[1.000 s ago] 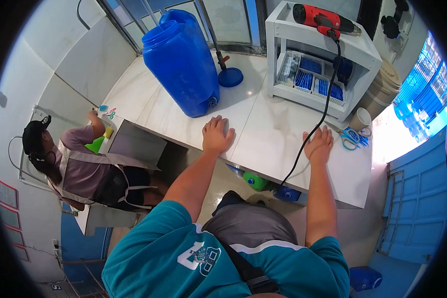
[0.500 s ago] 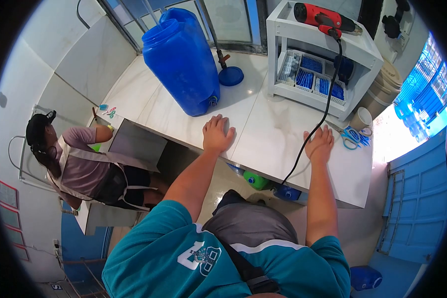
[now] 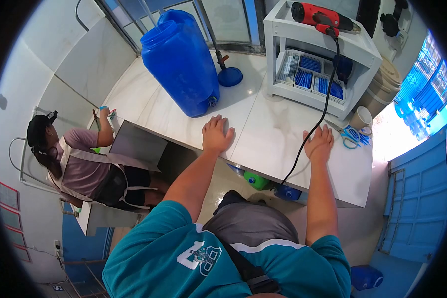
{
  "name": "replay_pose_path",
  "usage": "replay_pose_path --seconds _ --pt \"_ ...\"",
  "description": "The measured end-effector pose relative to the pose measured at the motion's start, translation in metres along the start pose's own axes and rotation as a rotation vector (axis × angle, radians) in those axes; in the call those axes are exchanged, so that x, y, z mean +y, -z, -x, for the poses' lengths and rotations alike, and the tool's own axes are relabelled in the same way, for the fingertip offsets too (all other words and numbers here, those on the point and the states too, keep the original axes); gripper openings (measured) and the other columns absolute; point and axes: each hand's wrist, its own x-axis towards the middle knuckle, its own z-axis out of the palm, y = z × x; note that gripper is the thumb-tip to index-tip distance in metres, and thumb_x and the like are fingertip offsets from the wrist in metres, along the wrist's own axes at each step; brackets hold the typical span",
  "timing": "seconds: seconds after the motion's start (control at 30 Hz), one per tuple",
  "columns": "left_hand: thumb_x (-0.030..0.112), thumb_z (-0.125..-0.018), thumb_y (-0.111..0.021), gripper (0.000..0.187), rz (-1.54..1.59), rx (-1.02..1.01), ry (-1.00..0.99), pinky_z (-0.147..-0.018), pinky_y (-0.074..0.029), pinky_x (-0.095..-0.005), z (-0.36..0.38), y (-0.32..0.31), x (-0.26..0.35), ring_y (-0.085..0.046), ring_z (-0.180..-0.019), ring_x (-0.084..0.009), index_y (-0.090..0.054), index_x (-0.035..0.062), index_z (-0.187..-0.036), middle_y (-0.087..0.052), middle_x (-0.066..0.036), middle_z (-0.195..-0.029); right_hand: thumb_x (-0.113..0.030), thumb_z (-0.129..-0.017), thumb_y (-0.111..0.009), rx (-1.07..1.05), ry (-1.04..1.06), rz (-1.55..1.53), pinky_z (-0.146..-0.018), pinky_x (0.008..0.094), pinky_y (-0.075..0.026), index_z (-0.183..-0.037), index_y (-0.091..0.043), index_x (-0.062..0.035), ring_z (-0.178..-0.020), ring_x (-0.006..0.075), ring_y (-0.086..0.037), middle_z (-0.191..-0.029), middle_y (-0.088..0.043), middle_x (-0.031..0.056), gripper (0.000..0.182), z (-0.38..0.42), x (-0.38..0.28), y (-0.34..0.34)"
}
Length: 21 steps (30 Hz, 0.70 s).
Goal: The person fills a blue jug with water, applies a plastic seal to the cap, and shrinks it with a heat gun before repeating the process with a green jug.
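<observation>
My left hand [image 3: 217, 135] rests palm down on the pale marbled counter [image 3: 263, 139], fingers spread, just below the big blue water container [image 3: 179, 64]. My right hand [image 3: 318, 145] lies flat on the same counter further right, with nothing in it. A black cord [image 3: 313, 130] runs down beside its thumb side from the red heat gun [image 3: 323, 18] on top of the white shelf unit [image 3: 274, 59]. To the right of that hand are blue-handled scissors [image 3: 350, 137]. The container's open neck faces up, and a small tap is at its lower end.
Another person [image 3: 87, 164] stands at the left, one arm reaching to small items on the counter. A round blue lid [image 3: 230, 76] lies behind the container. Baskets of blue items [image 3: 310, 63] fill the shelf. Green [image 3: 256, 181] and blue jugs [image 3: 287, 192] are under the counter.
The other person's arm has stretched forward to the small items at the counter's left end. My own hands have stayed in place.
</observation>
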Motion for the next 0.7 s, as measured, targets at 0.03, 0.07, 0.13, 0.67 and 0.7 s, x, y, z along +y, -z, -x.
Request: replay_pose_path --seconds 0.03,0.07,0.13,0.67,0.7 --pt "0.038 -0.087 -0.065 0.052 0.003 0.001 -0.002 -0.118 -0.027 -0.0495 0.0003 0.0002 0.0002 -0.04 -0.142 -0.0336 -0.061 0.0112 -0.132 -0.051 -0.013 -0.149 -0.045 -0.093 -0.056 0.001 0.001 0.004 -0.122 0.0499 -0.021 -0.145 -0.05 -0.0096 -0.147 0.035 -0.032 -0.154 -0.042 0.0173 0.063 -0.0001 0.0004 -0.0005" --pt "0.038 -0.087 -0.065 0.052 0.003 0.002 -0.004 -0.118 -0.027 -0.0495 0.0005 -0.0017 -0.0007 -0.04 -0.142 -0.0336 -0.061 0.0112 -0.132 -0.051 -0.013 -0.149 -0.045 -0.093 -0.056 0.003 0.0 0.003 -0.122 0.0499 -0.021 -0.145 -0.05 -0.0096 -0.147 0.035 -0.032 -0.154 -0.042 0.0173 0.063 -0.0001 0.0005 -0.0004" --pt "0.038 -0.087 -0.065 0.053 -0.012 0.029 -0.021 -0.118 -0.027 -0.0497 0.0005 -0.005 -0.0027 -0.04 -0.141 -0.034 -0.061 0.011 -0.131 -0.051 -0.013 -0.149 -0.046 -0.093 -0.056 -0.003 -0.003 0.001 -0.122 0.0497 -0.021 -0.145 -0.051 -0.0095 -0.147 0.0351 -0.032 -0.154 -0.043 0.0172 0.064 -0.0002 0.0004 0.0" --pt "0.04 -0.088 -0.065 0.054 -0.026 0.007 -0.016 -0.118 -0.027 -0.0497 -0.0009 -0.0048 -0.0043 -0.04 -0.142 -0.0327 -0.06 0.0114 -0.134 -0.051 -0.014 -0.149 -0.045 -0.093 -0.057 -0.007 -0.008 -0.027 -0.122 0.0492 -0.02 -0.144 -0.051 -0.0088 -0.148 0.0348 -0.031 -0.154 -0.042 0.0178 0.063 -0.0006 0.0002 0.0026" --pt "0.04 -0.088 -0.065 0.054 -0.03 0.004 -0.013 -0.118 -0.027 -0.0495 -0.0009 -0.0055 -0.0048 -0.04 -0.143 -0.0326 -0.06 0.0114 -0.134 -0.051 -0.014 -0.149 -0.045 -0.093 -0.057 -0.013 -0.011 -0.024 -0.122 0.0491 -0.02 -0.144 -0.051 -0.0089 -0.148 0.0346 -0.031 -0.155 -0.042 0.0176 0.063 -0.0005 0.0001 0.0028"
